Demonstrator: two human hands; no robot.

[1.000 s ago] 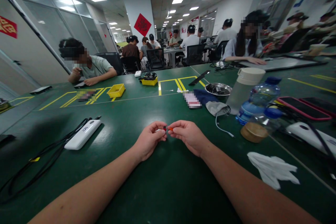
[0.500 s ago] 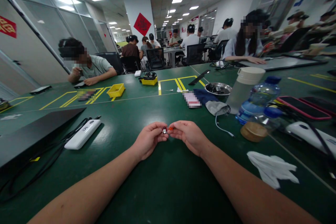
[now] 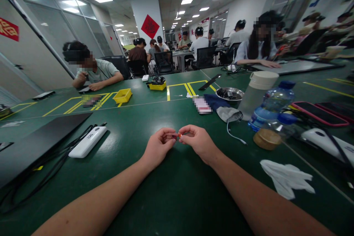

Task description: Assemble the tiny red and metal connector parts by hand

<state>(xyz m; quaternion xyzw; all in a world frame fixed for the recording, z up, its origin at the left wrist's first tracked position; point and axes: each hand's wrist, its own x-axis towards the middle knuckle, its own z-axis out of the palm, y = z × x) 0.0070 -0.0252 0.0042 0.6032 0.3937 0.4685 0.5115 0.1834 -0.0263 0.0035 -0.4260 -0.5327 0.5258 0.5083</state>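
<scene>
My left hand (image 3: pixel 159 147) and my right hand (image 3: pixel 199 143) meet fingertip to fingertip above the green table (image 3: pixel 177 195). Pinched in the left fingers is a small dark red piece (image 3: pixel 174 137), its kind too small to make out. Between my right thumb and forefinger sits a small orange piece (image 3: pixel 180 135), also too small to name. The two pieces are side by side; whether they touch I cannot tell. Fingers partly hide both.
A white power bank (image 3: pixel 87 141) and black cables lie to the left by a dark flat panel (image 3: pixel 44 143). At right stand a tumbler (image 3: pixel 258 94), a water bottle (image 3: pixel 272 105) and a tea-coloured bottle (image 3: pixel 272 136), with white gloves (image 3: pixel 287 177) nearer. People sit across the table.
My left thumb has shifted and the piece in that hand has turned, showing dark red where a silvery white face showed before. The right fingers have curled slightly.
</scene>
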